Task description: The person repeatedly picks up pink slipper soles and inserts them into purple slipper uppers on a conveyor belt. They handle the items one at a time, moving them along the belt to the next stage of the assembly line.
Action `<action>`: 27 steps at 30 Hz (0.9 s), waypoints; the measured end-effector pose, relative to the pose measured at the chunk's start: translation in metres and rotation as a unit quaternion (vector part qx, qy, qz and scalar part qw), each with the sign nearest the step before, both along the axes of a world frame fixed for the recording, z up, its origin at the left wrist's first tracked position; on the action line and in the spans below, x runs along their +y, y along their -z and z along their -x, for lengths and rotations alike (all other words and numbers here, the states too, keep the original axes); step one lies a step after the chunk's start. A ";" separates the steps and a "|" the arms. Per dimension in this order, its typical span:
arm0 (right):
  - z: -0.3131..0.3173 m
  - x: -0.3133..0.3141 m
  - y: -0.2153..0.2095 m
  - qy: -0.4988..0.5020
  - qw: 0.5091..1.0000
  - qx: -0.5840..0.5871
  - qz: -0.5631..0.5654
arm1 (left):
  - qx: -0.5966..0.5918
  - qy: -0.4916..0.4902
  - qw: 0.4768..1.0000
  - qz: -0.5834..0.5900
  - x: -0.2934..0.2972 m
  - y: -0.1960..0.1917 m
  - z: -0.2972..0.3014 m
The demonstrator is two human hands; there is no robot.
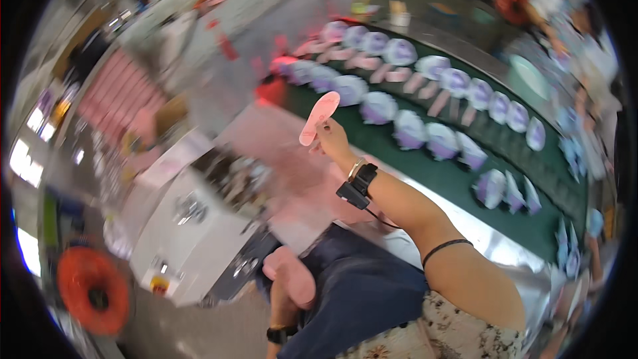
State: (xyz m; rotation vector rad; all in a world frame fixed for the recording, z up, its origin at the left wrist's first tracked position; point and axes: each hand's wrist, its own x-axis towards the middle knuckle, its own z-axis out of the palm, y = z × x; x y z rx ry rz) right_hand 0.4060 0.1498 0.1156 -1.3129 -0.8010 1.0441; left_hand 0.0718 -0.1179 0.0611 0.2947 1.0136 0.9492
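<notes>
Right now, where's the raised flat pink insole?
In the head view, the pink insole is just above centre, in the right hand, near the long green belt.

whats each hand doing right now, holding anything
Left hand: closed on pink sole-shaped material; can't tell whether one piece or several.
Right hand: closed, fingers pinching a pink insole near its lower end.

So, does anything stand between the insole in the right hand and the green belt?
Nothing visible does. The right hand holds the pink insole up near the green belt; the purple-and-white pieces are on the belt itself.
</notes>
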 end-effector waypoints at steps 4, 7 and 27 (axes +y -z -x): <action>-0.161 -0.066 0.008 0.130 0.990 0.009 0.050 | -0.114 0.063 0.991 0.011 0.012 -0.035 -0.035; -0.304 -0.135 0.053 0.292 0.939 -0.152 0.100 | -0.056 0.031 0.997 0.052 0.017 -0.067 -0.065; -0.001 -0.194 -0.050 -0.238 0.941 -0.235 -0.043 | 0.189 0.110 0.971 -0.101 0.036 -0.056 -0.084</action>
